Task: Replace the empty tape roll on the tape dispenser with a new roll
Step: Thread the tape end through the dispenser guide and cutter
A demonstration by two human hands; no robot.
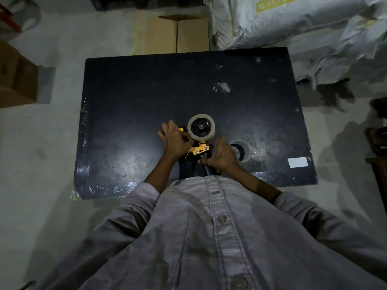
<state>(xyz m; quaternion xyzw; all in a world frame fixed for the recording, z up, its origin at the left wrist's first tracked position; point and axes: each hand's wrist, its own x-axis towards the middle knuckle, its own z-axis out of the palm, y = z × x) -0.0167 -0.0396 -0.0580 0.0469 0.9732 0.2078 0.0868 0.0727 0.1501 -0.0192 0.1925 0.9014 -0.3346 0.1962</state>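
Tape dispenser (199,150) sits low over the near edge of the black worktop (129,97), close to the person's torso, held between both hands. Right hand (222,156) is wrapped shut around the dark handle, presumably to keep the frame steady while the other hand works. Left hand (174,141) is at the yellow front section, fingers curled and pinching something small beside the roll; probably the tape's free end or the guide flap, but the dim light hides which. A full-looking tape roll (201,128) of pale translucent tape is seated on the dispenser's black hub, face up toward the camera, so the swap itself looks done and the threading step appears to be in hand. Just right of the right hand, a brownish ring (245,150) lies flat on the worktop, partly hidden behind a dark object; likely the spent core set aside, not certain. A small white label (297,162) is stuck near the worktop's right corner. Containers: beyond the far edge a cardboard box (184,34) stands on the floor, flaps shut, contents not visible; a second carton (16,78) at far left, also closed. Bulky pale sacks (303,24) are piled at upper right, contents unknown.
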